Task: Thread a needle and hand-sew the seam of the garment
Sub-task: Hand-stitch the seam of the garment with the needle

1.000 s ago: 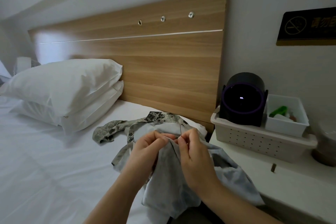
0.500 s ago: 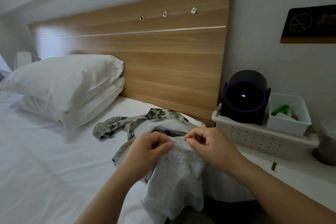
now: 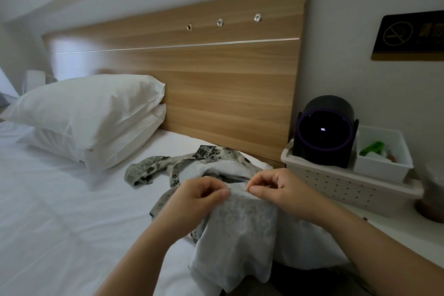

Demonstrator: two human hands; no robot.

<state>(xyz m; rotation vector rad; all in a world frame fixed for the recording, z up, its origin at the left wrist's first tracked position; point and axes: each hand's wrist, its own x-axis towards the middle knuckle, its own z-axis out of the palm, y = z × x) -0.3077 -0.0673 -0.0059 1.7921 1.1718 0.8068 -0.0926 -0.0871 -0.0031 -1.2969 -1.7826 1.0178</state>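
Note:
A grey-green patterned garment (image 3: 240,228) lies bunched on the white bed (image 3: 60,211), turned pale side up where I hold it. My left hand (image 3: 197,197) pinches the fabric's upper edge between thumb and fingers. My right hand (image 3: 278,190) is pinched shut just to the right, thumb and forefinger tips at that same edge. A thin pale line at the fingertips may be the needle (image 3: 241,195); I cannot make out any thread.
Two stacked white pillows (image 3: 89,115) lie at the left against the wooden headboard (image 3: 216,84). On the white bedside table, a perforated basket (image 3: 341,187) holds a black round device (image 3: 324,132) and a small white bin (image 3: 384,166).
My right hand has turned from upright over the fabric to lying flat on the right, pinching at the edge. The fabric between my hands is pulled flatter. The left hand barely moved.

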